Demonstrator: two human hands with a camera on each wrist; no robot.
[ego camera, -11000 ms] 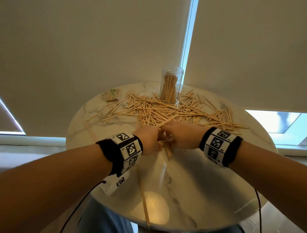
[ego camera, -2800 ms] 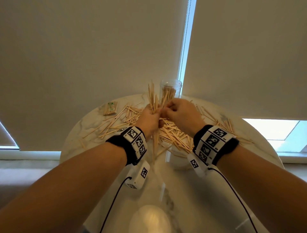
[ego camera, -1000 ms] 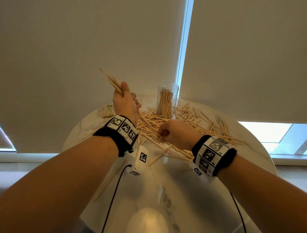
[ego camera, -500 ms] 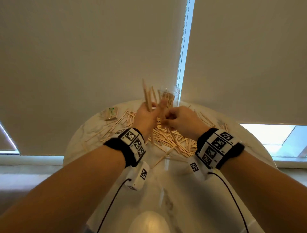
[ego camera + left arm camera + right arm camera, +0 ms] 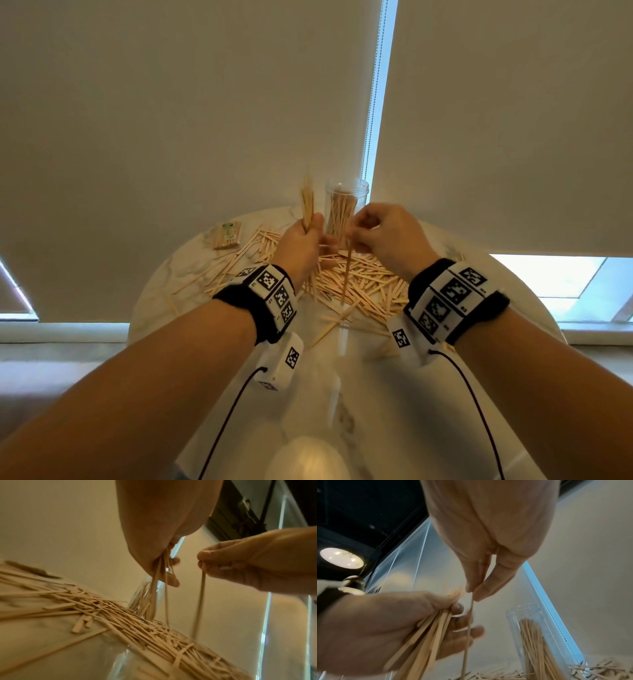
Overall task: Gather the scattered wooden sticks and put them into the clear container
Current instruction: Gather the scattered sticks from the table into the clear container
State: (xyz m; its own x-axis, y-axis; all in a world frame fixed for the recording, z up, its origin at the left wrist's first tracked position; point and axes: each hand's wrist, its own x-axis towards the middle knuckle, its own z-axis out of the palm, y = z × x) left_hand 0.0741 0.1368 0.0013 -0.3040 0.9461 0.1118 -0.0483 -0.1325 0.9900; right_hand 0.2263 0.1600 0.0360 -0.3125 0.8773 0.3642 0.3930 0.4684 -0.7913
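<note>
Comparing with half a second ago: my right hand [image 5: 387, 236] has lifted a single stick [image 5: 347, 270] clear of the pile and now dangles it upright beside the bundle; a second ago that hand was a fist low over the table and the left was raised off to the side.
Meaning for the task: I judge this as one more stick being added to the handful before it goes to the clear container [image 5: 344, 212]; no transfer has begun.
Left hand [image 5: 301, 246]: fingers curled round a bundle of sticks [image 5: 307, 205], held roughly upright, ends poking above and below the fist.
Right hand: thumb and forefinger pinch the single stick at its top end, the other fingers loosely tucked.
Pose: both forearms reach forward, hands raised above the pile [image 5: 356, 281], close together but not touching, just in front of the container.
Container: stands upright at the far edge of the round table [image 5: 394, 394], already part filled with sticks.
Remaining: many sticks lie scattered across the table; a wrapped packet [image 5: 226, 234] sits far left.
</note>
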